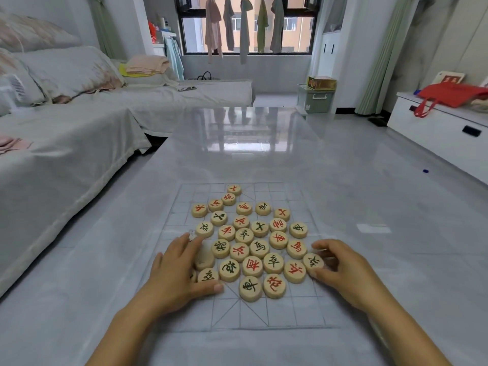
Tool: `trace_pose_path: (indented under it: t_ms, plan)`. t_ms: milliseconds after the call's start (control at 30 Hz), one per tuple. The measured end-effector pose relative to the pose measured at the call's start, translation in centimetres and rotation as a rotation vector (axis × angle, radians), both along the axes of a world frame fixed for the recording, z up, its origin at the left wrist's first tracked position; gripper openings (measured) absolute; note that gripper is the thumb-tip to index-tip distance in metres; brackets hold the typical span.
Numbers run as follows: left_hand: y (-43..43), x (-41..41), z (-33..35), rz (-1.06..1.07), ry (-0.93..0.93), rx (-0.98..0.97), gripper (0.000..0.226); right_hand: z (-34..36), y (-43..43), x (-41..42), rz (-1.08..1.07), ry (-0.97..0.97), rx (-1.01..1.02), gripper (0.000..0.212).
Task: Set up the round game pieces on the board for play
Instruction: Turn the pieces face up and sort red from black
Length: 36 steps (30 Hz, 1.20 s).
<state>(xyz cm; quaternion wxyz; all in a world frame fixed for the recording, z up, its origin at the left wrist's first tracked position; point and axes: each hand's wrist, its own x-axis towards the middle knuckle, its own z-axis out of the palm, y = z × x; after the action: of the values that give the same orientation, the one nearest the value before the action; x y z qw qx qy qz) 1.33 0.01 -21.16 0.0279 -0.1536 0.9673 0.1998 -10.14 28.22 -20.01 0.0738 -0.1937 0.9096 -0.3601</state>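
Several round wooden pieces with red or dark characters lie bunched in a loose heap [252, 244] on a transparent grid board [266, 317] on the grey table. My left hand [177, 268] lies flat on the heap's left side, covering a few pieces, its thumb below a dark-marked piece [208, 275]. My right hand [340, 268] is at the heap's right edge, with thumb and fingers pinching a dark-marked piece [313, 261].
The glossy grey table [250, 154] stretches far ahead. A covered sofa [66, 133] runs along the left. A white cabinet with a red bag [449, 96] stands at the right. A small blue object [425, 170] lies on the floor.
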Motion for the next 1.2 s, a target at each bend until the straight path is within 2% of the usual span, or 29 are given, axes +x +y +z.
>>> trace_pose_path:
  t_ms: [100,200,300,367,433,500,567,667,767,967,1033,1133,1200]
  plan:
    - [-1.0,0.4,0.7,0.009,-0.01,0.08,0.151,0.7,0.7,-0.4,-0.004,-0.019,0.046,0.045]
    - [-1.1,0.9,1.5,0.008,0.012,0.177,0.146,0.8,0.5,-0.1,0.074,-0.058,0.144,0.048]
    - [-0.2,0.6,1.4,0.014,0.077,0.06,0.124,0.5,-0.2,0.1,0.077,0.009,0.175,0.04]
    - [1.5,0.1,1.3,-0.019,0.187,0.008,0.111,0.6,-0.3,0.1,0.036,0.055,0.172,0.039]
    - [4.3,-0.1,1.1,-0.101,0.305,-0.021,0.086,0.9,-0.4,0.3,0.028,0.095,0.197,0.043]
    - [7.5,-0.3,0.7,-0.24,0.429,-0.156,0.053,1.1,-0.7,0.6,0.064,0.124,0.189,0.046]
    - [9.4,-0.3,0.3,-0.319,0.44,-0.243,0.036,1.2,-1.2,1.0,0.13,0.126,0.189,0.044]
    - [8.8,-0.2,-0.5,-0.262,0.451,-0.277,0.015,1.0,-1.5,0.8,0.167,0.099,0.177,0.034]
    - [6.9,0.1,-0.7,-0.167,0.455,-0.256,0.017,0.8,-1.2,0.1,0.146,0.113,0.19,0.03]
    - [2.8,0.2,0.3,0.054,0.333,-0.211,0.018,0.5,-1.6,-0.6,0.058,0.176,0.182,0.029]
    - [2.9,-0.2,0.8,0.111,0.358,-0.163,0.026,0.4,-1.9,-0.4,0.047,0.218,0.202,0.028]
    - [5.2,-1.1,1.4,-0.021,0.392,-0.065,0.043,0.5,-2.1,-0.4,0.013,0.262,0.231,0.024]
    - [7.2,-1.7,1.3,-0.125,0.29,-0.028,0.055,0.7,-2.1,-0.4,0.016,0.299,0.244,0.026]
